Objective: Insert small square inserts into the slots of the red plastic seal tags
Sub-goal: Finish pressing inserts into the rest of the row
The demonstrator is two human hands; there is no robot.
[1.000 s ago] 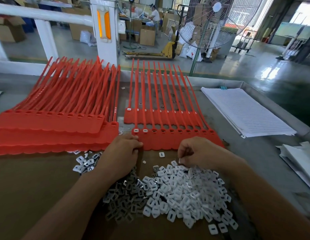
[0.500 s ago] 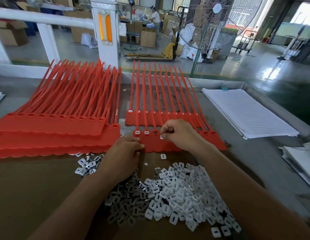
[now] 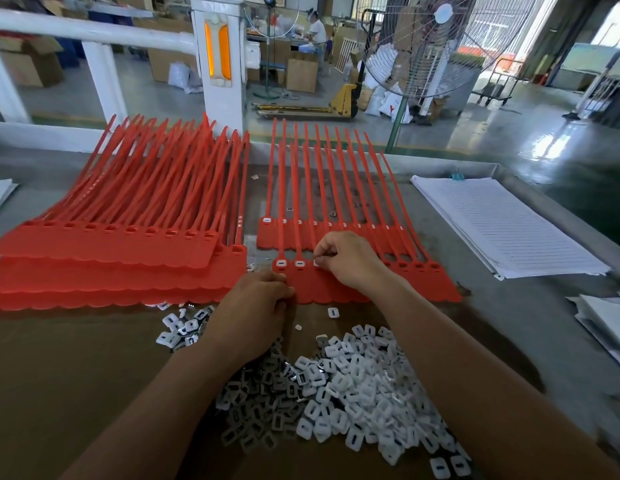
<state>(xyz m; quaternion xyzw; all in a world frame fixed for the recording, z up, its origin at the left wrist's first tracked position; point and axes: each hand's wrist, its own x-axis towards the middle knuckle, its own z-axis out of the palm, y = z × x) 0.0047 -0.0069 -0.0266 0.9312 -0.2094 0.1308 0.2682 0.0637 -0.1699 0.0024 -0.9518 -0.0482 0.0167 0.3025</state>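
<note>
A strip of red seal tags (image 3: 436, 284) lies in front of me, with a second strip (image 3: 267, 237) partly under it. Two slots at the near strip's left end hold white inserts (image 3: 289, 263). My right hand (image 3: 350, 259) pinches a white insert (image 3: 316, 263) at the third slot. My left hand (image 3: 253, 310) rests on the strip's lower left edge with curled fingers; what it holds is hidden. A heap of white square inserts (image 3: 353, 393) lies between my forearms on the brown board (image 3: 59, 393).
A thick stack of red tag strips (image 3: 111, 265) lies to the left. Lined paper sheets (image 3: 502, 223) lie at the right, more white sheets (image 3: 603, 323) at the far right edge. A loose insert (image 3: 332, 312) lies near the strip. The table's raised rim (image 3: 440, 161) runs along the back.
My right hand left the insert heap, carried an insert up to the near strip and now holds it at the third slot. The left hand stayed on the strip's edge.
</note>
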